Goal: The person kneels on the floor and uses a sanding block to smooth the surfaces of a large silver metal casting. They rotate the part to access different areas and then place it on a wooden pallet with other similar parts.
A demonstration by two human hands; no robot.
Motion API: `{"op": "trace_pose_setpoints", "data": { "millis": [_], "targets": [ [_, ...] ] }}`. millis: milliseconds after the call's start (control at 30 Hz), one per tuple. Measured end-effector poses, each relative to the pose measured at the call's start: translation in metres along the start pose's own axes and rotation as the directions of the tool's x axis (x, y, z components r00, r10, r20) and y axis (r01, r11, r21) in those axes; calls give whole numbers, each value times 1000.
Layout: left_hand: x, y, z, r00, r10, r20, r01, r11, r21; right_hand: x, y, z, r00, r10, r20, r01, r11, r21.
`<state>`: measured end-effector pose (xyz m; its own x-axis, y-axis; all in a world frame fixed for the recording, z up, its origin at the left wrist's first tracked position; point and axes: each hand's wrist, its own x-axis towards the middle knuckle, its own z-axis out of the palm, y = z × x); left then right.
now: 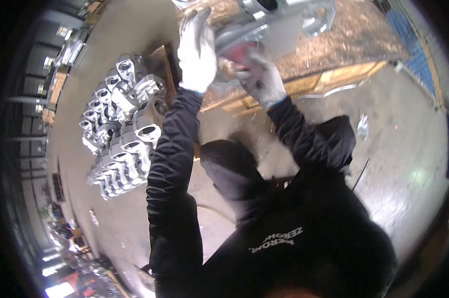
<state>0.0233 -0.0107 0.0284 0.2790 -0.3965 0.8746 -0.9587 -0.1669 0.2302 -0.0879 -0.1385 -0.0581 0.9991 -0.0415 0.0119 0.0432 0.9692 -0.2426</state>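
Observation:
My left hand (197, 54), in a white knit glove, is raised at the near left edge of a wooden workbench (353, 47). Its fingers are stretched out, beside a grey metal casting (279, 32) on the bench. In a dirtied white glove, my right hand (261, 82) is closed around a red handheld power tool (239, 51), which is blurred, so its exact kind does not show. The tool is up against the near left side of the casting; whether they touch cannot be made out. A round-holed part (317, 22) of cast metal shows farther right on the bench.
Many silver castings with round openings (130, 134) are packed in rows on the floor to the left. A wooden board edge (163, 69) stands between them and the bench. A blue slatted surface (408, 44) lies at the far right. A hose (217, 211) runs across the floor near my legs.

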Motion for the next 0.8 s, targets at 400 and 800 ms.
{"op": "trace_pose_setpoints", "data": {
  "millis": [400, 800],
  "targets": [
    [-87, 118, 69, 241, -835, 496, 507, -328, -797, -43, -20, -14, 950, -173, -259, 35, 886, -462],
    [-47, 98, 73, 335, -899, 283, 5, -299, -954, 25, -224, 111, 649, -683, 336, 328, -147, -933]
  ]
}}
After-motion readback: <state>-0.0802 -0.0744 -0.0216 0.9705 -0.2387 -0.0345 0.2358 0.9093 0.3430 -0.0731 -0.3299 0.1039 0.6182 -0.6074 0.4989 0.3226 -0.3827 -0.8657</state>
